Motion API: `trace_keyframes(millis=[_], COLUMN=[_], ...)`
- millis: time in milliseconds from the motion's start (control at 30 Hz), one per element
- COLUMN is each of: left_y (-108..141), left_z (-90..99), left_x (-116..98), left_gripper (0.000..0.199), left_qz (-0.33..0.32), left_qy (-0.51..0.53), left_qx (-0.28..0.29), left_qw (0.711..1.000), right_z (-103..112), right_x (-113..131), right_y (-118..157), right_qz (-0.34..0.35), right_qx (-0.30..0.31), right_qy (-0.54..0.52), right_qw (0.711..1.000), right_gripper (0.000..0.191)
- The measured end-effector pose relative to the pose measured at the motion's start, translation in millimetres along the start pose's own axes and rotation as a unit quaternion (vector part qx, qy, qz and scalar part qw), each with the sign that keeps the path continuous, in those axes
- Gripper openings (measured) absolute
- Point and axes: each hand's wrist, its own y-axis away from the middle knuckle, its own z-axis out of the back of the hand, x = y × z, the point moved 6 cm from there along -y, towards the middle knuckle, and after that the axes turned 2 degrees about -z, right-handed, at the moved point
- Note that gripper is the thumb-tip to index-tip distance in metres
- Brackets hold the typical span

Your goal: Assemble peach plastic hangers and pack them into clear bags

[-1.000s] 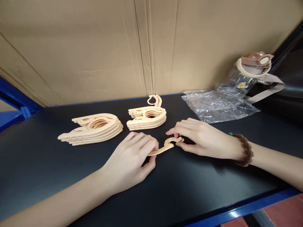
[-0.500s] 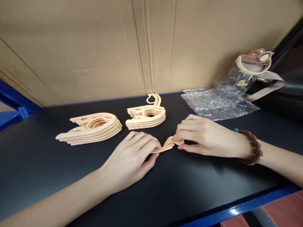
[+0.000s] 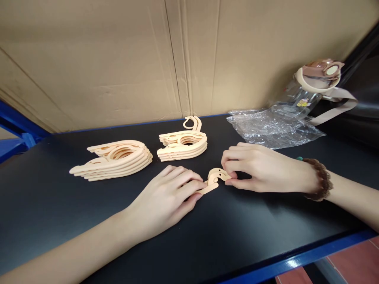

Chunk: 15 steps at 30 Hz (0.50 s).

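A small curved beige hanger (image 3: pixel 213 178) lies low over the black table between my two hands. The fingers of my left hand (image 3: pixel 170 195) pinch its left end, covering that part. At its right end, the thumb and fingers of my right hand (image 3: pixel 256 167) are closed on the hooked portion, which shows two dark holes. Beyond my left hand sits one stack of folded beige hangers (image 3: pixel 121 161). A second stack (image 3: pixel 185 148), with hooks sticking up at its back, is nearer the middle.
Crumpled clear plastic bags (image 3: pixel 266 128) lie at the back right, beside a clear bottle (image 3: pixel 318 81) with a pink-brown lid and a strap. A cardboard wall (image 3: pixel 118 71) rises behind the black table (image 3: pixel 189 252), whose front edge is blue.
My right hand has shifted slightly right and the hanger's curved part has turned, showing its holes. My left fingers have moved a little to the right along it.
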Motion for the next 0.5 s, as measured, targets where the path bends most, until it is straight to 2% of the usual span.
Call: trace_keyframes(millis=[233, 500], left_y=[-0.4, -0.7], left_z=[0.2, -0.9], left_x=[2.3, 3.5], left_gripper=[0.016, 0.020], left_qz=[0.014, 0.032], left_qy=[-0.008, 0.009], left_qx=[-0.007, 0.000], left_qw=[1.000, 0.999], right_z=[-5.2, -4.9], right_x=[1.5, -0.6], right_y=[-1.5, -1.6], right_qz=[-0.013, -0.017], right_qx=[0.005, -0.010], right_qy=[-0.036, -0.041], right_qw=[0.999, 0.999], right_gripper=[0.014, 0.017])
